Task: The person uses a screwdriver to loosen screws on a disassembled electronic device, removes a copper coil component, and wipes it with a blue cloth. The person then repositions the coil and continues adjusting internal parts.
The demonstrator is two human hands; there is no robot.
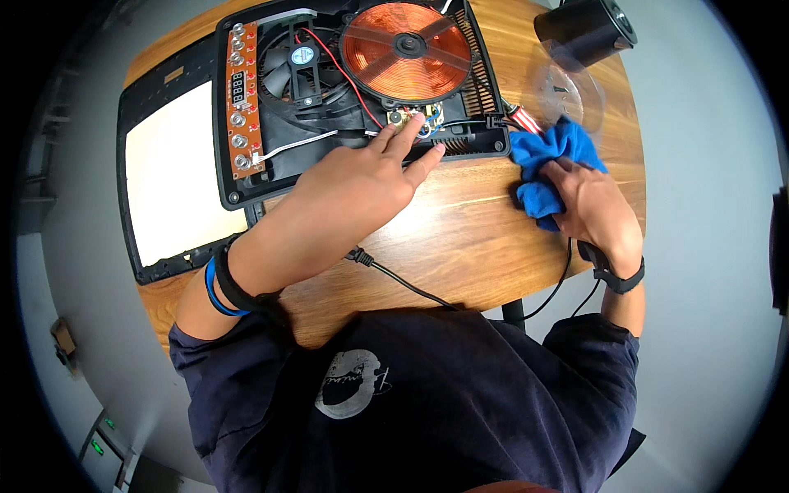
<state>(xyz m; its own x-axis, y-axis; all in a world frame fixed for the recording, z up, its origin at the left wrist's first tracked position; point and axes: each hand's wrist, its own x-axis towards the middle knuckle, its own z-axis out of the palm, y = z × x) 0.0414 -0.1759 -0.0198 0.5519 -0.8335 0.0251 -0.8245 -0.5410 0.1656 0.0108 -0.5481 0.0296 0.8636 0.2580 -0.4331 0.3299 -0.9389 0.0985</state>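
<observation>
An opened induction cooker base (279, 185) lies at the far side of the table, its inside facing up. My left hand (370, 177) reaches over its near edge, fingers stretched out and apart. The fingertips are at a small circuit board (397, 117) below the round copper coil (386, 70); whether they press on it I cannot tell. To the right, my right hand (593, 205) is closed on a bunched blue cloth (538, 200) resting on the table beside the cooker's corner.
An orange control board (241, 135) and a cooling fan (278, 82) sit inside the base. The cooker's top panel (168, 181) lies at the left. A clear plastic dish (588, 99) and a black cylindrical container (579, 33) stand back right. A black power cord (403, 282) crosses the wooden table (460, 238).
</observation>
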